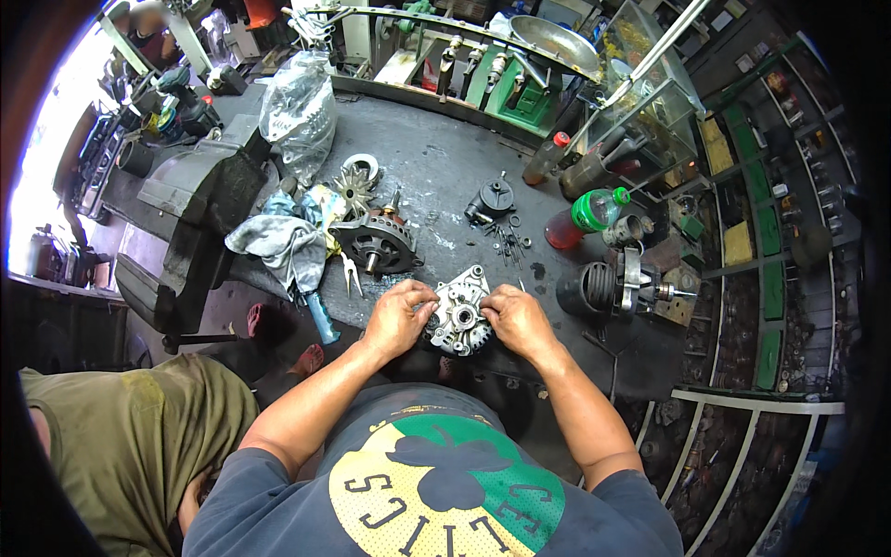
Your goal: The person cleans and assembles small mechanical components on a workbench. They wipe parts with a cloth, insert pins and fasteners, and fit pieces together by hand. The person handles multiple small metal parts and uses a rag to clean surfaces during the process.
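Note:
At the near edge of the workbench is a silver alternator housing (463, 322) with a round bore in its middle. My left hand (401, 317) grips its left side, thumb and fingers closed at the rim. On the opposite side, my right hand (516, 318) pinches the housing's edge; whether a small part is between those fingertips, I cannot tell. Just beyond my left hand lie pliers (350, 276) and a round slotted metal part with a shaft (376, 239). Several small screws and washers (509, 243) lie beyond the housing, beside a round black part (495, 196).
A large vise (195, 195) stands at left, near a grey rag (283, 246) and a clear plastic bag (299, 116). A finned fan wheel (353, 188) lies behind. Right: a red-liquid bottle (566, 228), a black pulley assembly (589, 290) and shelves. Another person in olive (139, 436) is close at left.

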`<state>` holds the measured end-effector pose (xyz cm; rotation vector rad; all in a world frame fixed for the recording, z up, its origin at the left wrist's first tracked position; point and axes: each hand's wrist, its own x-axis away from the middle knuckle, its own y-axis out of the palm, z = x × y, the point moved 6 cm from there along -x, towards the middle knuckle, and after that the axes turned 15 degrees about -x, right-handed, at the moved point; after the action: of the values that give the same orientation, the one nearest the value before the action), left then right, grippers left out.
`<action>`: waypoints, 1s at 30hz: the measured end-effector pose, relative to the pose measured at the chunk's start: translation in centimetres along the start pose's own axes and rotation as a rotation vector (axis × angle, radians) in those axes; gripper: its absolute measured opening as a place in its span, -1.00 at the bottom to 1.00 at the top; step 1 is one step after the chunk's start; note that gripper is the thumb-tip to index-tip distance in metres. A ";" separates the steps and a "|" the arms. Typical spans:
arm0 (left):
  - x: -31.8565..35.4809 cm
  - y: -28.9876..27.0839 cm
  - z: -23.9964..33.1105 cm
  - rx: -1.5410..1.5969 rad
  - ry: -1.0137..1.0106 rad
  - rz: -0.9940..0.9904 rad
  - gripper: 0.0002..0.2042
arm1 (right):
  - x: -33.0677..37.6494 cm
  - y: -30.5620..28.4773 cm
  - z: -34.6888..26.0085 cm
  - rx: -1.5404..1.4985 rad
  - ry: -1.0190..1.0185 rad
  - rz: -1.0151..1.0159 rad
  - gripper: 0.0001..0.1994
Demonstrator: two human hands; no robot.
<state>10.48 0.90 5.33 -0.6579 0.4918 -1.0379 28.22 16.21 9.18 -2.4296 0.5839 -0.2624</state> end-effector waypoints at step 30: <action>-0.6 1.6 -1.3 0.159 0.024 -0.028 -0.82 | 2.0 0.6 0.7 0.111 0.111 0.157 -0.74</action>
<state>10.34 1.61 3.33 -0.5130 0.4170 -1.0996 29.96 15.23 8.32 -2.2595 0.7839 -0.3556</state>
